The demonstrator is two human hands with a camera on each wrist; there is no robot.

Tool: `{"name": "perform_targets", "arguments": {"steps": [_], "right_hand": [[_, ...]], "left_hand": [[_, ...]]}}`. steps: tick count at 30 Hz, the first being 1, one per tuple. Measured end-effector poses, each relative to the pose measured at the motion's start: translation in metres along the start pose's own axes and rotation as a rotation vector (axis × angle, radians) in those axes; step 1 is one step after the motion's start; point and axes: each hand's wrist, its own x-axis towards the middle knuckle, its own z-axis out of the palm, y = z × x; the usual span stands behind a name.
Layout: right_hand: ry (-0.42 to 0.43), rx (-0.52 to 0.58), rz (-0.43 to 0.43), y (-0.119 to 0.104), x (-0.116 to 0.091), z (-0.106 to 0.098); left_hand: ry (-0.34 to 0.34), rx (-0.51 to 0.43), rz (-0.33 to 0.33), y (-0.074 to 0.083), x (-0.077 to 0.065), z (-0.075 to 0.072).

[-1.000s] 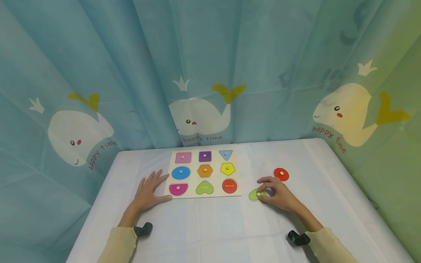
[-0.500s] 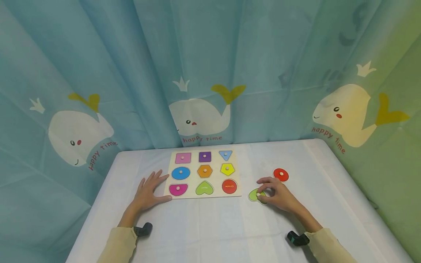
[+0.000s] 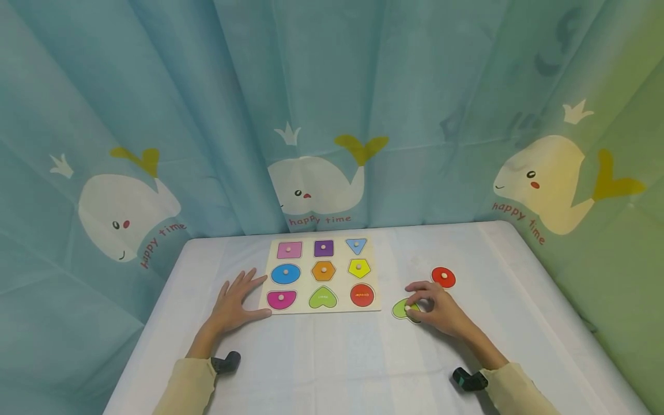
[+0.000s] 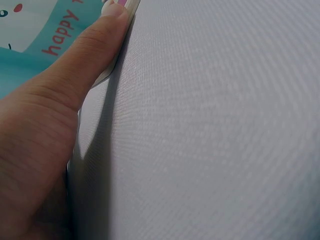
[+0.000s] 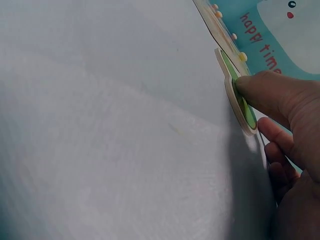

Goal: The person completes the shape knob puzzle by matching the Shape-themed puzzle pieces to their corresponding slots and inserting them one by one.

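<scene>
My left hand [image 3: 233, 302] lies with spread fingers at the left edge of a white shape-puzzle board [image 3: 306, 285]; its thumb [image 4: 92, 47] rests on the board's near left corner. Right of the board, my right hand [image 3: 440, 306] pinches the small knob of a green heart puzzle piece [image 3: 399, 309] between thumb and forefinger. In the right wrist view the heart piece [image 5: 239, 105] shows edge-on by the thumb. The board's heart recess [image 3: 323, 297] and red circle recess [image 3: 362, 295] show bare printed bottoms. A red circle puzzle piece [image 3: 443, 276] lies just beyond my right hand.
Knobbed pieces sit in the board's other recesses, among them a blue oval [image 3: 286, 274], an orange hexagon [image 3: 324, 270] and a yellow pentagon [image 3: 359, 267]. A white cloth [image 3: 342, 363] covers the table. Behind it hangs a blue-green curtain [image 3: 415, 86] with whales.
</scene>
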Motion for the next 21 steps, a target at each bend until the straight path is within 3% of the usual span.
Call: {"name": "perform_targets", "arguments": {"steps": [9,21], "right_hand": [[0.017,0.033,-0.009,-0.007,0.008,0.001],[0.111,0.019,-0.05,-0.033,0.033,0.003]], "left_hand": [[0.0,-0.001,0.001,0.001,0.0,-0.001],[-0.002,0.008,-0.005,0.002,-0.001,0.0]]}}
